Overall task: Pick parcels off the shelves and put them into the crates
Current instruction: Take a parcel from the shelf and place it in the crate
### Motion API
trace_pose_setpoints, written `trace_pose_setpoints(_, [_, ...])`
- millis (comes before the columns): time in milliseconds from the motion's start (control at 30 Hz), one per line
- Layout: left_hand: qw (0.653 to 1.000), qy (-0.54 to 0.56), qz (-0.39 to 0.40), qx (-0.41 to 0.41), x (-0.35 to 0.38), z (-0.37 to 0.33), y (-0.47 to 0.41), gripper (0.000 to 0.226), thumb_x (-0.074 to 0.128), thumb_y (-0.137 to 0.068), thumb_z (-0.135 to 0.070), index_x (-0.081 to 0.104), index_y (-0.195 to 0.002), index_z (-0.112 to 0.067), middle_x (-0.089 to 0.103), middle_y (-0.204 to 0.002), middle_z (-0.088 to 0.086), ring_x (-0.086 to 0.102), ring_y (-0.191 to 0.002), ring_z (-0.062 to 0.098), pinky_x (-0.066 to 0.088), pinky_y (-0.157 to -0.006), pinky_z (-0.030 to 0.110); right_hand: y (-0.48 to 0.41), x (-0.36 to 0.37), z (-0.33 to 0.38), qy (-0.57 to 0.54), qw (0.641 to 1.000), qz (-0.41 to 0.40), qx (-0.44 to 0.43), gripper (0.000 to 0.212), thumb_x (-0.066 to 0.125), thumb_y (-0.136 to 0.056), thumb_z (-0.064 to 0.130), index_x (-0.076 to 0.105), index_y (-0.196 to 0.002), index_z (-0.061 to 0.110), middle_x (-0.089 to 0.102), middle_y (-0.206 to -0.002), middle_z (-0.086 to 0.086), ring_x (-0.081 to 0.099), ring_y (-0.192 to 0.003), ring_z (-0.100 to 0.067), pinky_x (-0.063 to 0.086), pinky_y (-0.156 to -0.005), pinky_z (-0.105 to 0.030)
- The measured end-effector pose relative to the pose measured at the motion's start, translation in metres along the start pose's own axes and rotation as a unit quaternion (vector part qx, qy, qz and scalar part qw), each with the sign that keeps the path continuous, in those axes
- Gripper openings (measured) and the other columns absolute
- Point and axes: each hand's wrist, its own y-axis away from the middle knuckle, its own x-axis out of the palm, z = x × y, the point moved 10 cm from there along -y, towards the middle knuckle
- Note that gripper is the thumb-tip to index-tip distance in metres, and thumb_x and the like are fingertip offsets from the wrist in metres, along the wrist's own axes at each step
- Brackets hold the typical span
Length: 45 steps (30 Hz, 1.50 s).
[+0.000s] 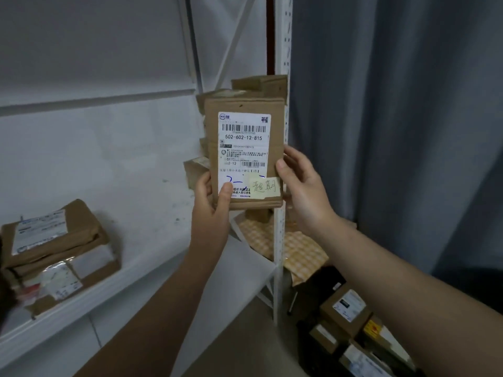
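While both hands hold it upright in the air, the brown parcel [243, 156] sits just left of the white shelf post [280, 240], its printed label [243, 142] and a yellow handwritten note [265, 187] facing the camera. The left hand [211, 205] pinches its lower left corner, thumb on the front. The right hand [299, 186] pinches its right edge, thumb in front and fingers behind, close against the post.

Left of the post runs a white shelf board [152, 257] along a pale wall, with a stack of taped parcels [54, 254] far out on it. More cardboard parcels [261, 85] are piled against the post, partly hidden by the held one. Right of the post hangs a grey curtain [394, 131]. Near the post's lower part lies yellow checked cloth [299, 248]. Lower right of the post a dark crate [304, 330] holds labelled boxes [345, 311], and the right forearm crosses in front of it.
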Motion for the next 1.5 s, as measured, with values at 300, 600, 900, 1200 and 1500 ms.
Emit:
trace_pose_setpoints(300, [0.993, 0.012, 0.106, -0.053, 0.159, 0.006, 0.132, 0.031, 0.045, -0.094, -0.044, 0.035, -0.122, -0.038, 0.06, -0.115, -0.012, 0.062, -0.1, -0.001, 0.051, -0.079, 0.019, 0.114, -0.196, 0.009, 0.13, 0.986, -0.03, 0.096, 0.054, 0.062, -0.09, 0.032, 0.046, -0.139, 0.019, 0.059, -0.129, 0.003, 0.056, -0.12, -0.012, 0.047, -0.102, -0.042])
trace_pose_setpoints(600, [0.96, -0.017, 0.256, -0.107, 0.308, 0.003, 0.273, 0.029, 0.037, -0.1, -0.038, 0.033, -0.128, -0.045, 0.05, -0.109, -0.032, 0.049, -0.095, -0.023, 0.038, -0.072, 0.0, 0.226, -0.377, 0.013, 0.182, 0.952, -0.121, 0.214, 0.048, 0.062, -0.089, 0.043, 0.052, -0.132, 0.025, 0.06, -0.125, 0.003, 0.057, -0.116, -0.014, 0.046, -0.102, -0.045])
trace_pose_setpoints(900, [0.923, -0.116, 0.318, -0.183, 0.37, 0.069, 0.348, 0.045, 0.039, -0.097, -0.045, 0.041, -0.139, -0.03, 0.054, -0.114, -0.015, 0.051, -0.103, 0.006, 0.035, -0.084, 0.024, 0.314, -0.447, -0.082, 0.091, 0.921, -0.188, 0.328, 0.087, 0.072, -0.072, 0.06, 0.031, -0.144, 0.035, 0.053, -0.133, 0.008, 0.057, -0.116, -0.008, 0.048, -0.099, -0.035])
trace_pose_setpoints(1200, [0.847, -0.127, 0.438, -0.274, 0.462, 0.147, 0.37, 0.031, 0.052, -0.095, -0.04, 0.045, -0.124, -0.033, 0.06, -0.117, -0.007, 0.059, -0.104, 0.012, 0.046, -0.079, 0.026, 0.335, -0.528, -0.144, 0.019, 0.871, -0.3, 0.389, 0.071, 0.075, -0.081, 0.034, 0.039, -0.142, 0.034, 0.057, -0.12, 0.012, 0.066, -0.09, -0.002, 0.054, -0.061, -0.016])
trace_pose_setpoints(1500, [0.801, -0.107, 0.523, -0.271, 0.585, 0.148, 0.393, 0.079, 0.067, -0.085, -0.042, 0.02, -0.148, -0.034, 0.033, -0.144, -0.012, 0.038, -0.13, 0.008, 0.039, -0.105, 0.032, 0.377, -0.663, -0.12, 0.07, 0.85, -0.289, 0.435, 0.046, 0.072, -0.083, 0.014, 0.063, -0.124, 0.032, 0.07, -0.114, 0.004, 0.068, -0.101, -0.013, 0.056, -0.081, -0.028])
